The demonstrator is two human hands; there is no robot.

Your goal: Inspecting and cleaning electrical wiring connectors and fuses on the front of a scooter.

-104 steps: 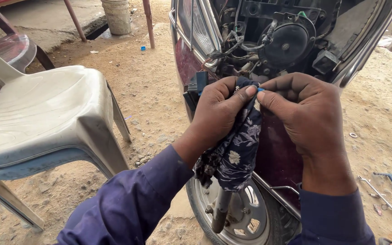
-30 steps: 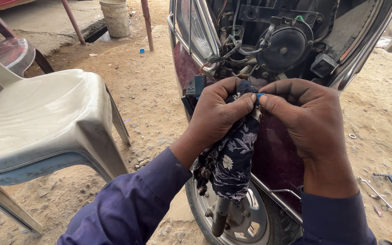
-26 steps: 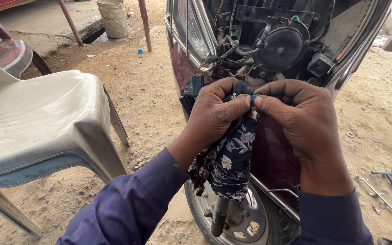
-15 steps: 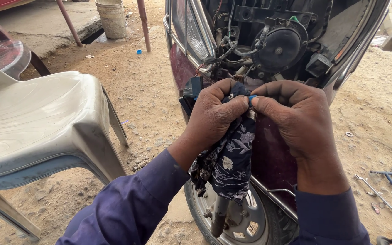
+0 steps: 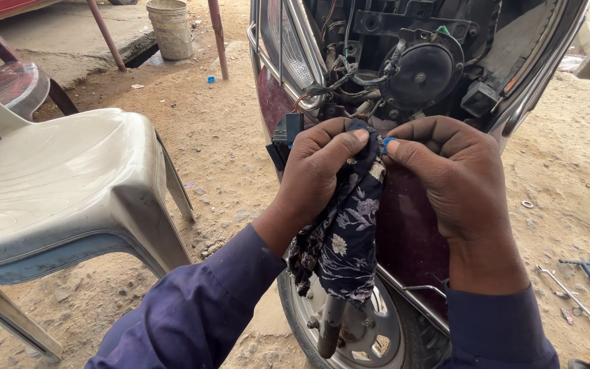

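Dark floral-printed cloth rag (image 5: pixel 339 239) is hanging between the two hands, in front of the maroon scooter's opened front (image 5: pixel 404 225) and above its front wheel (image 5: pixel 363 328). Its upper end is being pinched up by the hands while the rest is drooping loosely down past the wrists toward the fork.

Left hand (image 5: pixel 319 174) is closing its fingers and thumb on the top of the rag, the thumb lying flat across the fabric. Right hand (image 5: pixel 455 178) is meeting it from the other side, with thumb and forefinger pressing together on a small blue piece (image 5: pixel 388 143) just at the rag's upper edge; what that piece is cannot be told. The fingertips of the two hands are nearly touching. Both forearms are wearing dark blue sleeves (image 5: pixel 199 307).

Behind the hands, the scooter's inner parts are showing: a round black horn (image 5: pixel 421 72), a tangle of wires (image 5: pixel 346 82) and a small black connector block (image 5: pixel 288 130) just beside the left knuckles.

To the left, a pale grey plastic chair (image 5: pixel 63 191) is standing on the sandy ground, well apart from the scooter, with a dark red seat (image 5: pixel 8 85) behind it. Farther back, a dirty white bucket (image 5: pixel 170 27) is sitting near two rusty metal poles (image 5: pixel 216 37). At the right, several metal hand tools (image 5: pixel 582 280) are lying on the sand (image 5: pixel 227 137) near the scooter's side.
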